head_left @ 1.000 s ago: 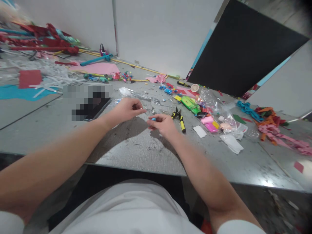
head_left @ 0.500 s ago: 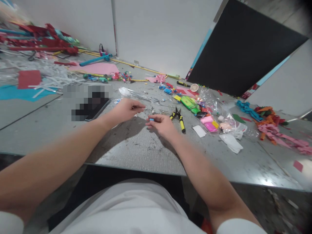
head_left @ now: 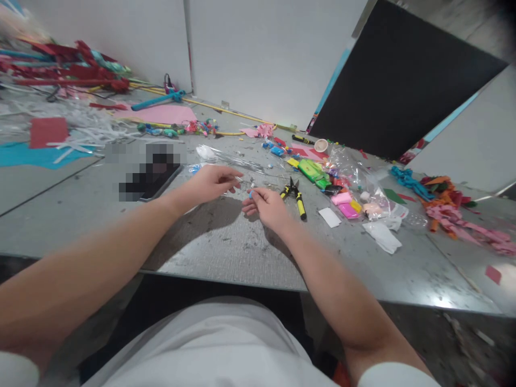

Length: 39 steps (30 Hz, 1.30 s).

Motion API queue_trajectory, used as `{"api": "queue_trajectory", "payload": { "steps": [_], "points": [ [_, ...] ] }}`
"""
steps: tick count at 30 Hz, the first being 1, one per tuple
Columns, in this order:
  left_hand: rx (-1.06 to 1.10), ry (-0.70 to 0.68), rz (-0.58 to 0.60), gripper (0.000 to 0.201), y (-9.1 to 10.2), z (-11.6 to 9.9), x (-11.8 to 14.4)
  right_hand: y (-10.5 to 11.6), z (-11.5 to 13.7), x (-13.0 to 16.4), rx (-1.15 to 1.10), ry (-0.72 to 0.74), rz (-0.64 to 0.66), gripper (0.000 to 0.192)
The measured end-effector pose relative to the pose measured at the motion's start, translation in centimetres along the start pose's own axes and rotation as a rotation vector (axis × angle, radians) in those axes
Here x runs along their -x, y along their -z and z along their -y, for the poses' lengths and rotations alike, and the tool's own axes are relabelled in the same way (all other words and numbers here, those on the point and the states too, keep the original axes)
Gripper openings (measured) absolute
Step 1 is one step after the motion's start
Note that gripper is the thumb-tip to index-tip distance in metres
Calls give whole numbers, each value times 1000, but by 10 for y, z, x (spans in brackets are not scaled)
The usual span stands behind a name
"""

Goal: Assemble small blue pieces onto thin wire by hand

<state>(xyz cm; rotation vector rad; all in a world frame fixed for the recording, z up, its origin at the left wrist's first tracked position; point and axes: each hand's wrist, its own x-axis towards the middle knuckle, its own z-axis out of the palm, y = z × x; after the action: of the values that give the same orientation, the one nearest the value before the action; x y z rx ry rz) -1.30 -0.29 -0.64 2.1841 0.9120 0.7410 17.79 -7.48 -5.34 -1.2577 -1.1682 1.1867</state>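
Since a second ago, both hands have drawn closer together above the grey worktable [head_left: 226, 252], the right one shifting a little toward the left. Far left lie a teal paper sheet [head_left: 28, 155] and a red square of paper [head_left: 48, 130] among white paper shreds [head_left: 86, 124], with a blurred-out dark flat object [head_left: 155, 173] nearer the middle. Next comes the left hand [head_left: 209, 183], its fingers curled narrow with the tips pinched together; what they grip is too thin to make out. Just beside it, almost touching, the right hand [head_left: 268, 207] pinches a small blue piece [head_left: 250, 194] between thumb and forefinger, the other fingers folded in. That blue piece sits between the two hands, slightly above the tabletop. Right of the right hand lie yellow-handled pliers [head_left: 297, 194], close to its knuckles but apart. Further right are a white paper slip [head_left: 329, 217], a clear plastic bag of coloured clay blocks [head_left: 350, 185], a crumpled white wrapper [head_left: 382, 236], and pink and orange paper scraps [head_left: 459, 215] near the table's far edge.
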Motion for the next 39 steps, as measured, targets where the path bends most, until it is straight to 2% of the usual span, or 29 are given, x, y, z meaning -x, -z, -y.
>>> {"api": "queue_trajectory", "payload": {
  "steps": [4, 11, 14, 16, 23, 30, 39],
  "points": [
    [82, -19, 42, 31, -2, -2, 0, -1, 1, 2, -14, 47, -23, 19],
    [-94, -68, 94, 27, 1, -5, 0, 1, 9, 9, 130, -30, -42, 16],
    [-92, -113, 86, 27, 0, -2, -1, 2, 4, 5, 178, -4, -11, 24],
    [-81, -137, 91, 27, -1, 1, -2, 2, -1, 0, 180, 28, 5, 22],
    [-4, -81, 151, 33, -2, 1, -1, 4, -7, -4, 154, 120, 20, 7],
    [79, -54, 191, 27, -2, -1, 1, 4, -4, 1, 122, 137, -15, 18],
    [93, -81, 224, 24, -3, -4, 2, 4, -1, 2, 83, 110, -9, 13]
  ]
}}
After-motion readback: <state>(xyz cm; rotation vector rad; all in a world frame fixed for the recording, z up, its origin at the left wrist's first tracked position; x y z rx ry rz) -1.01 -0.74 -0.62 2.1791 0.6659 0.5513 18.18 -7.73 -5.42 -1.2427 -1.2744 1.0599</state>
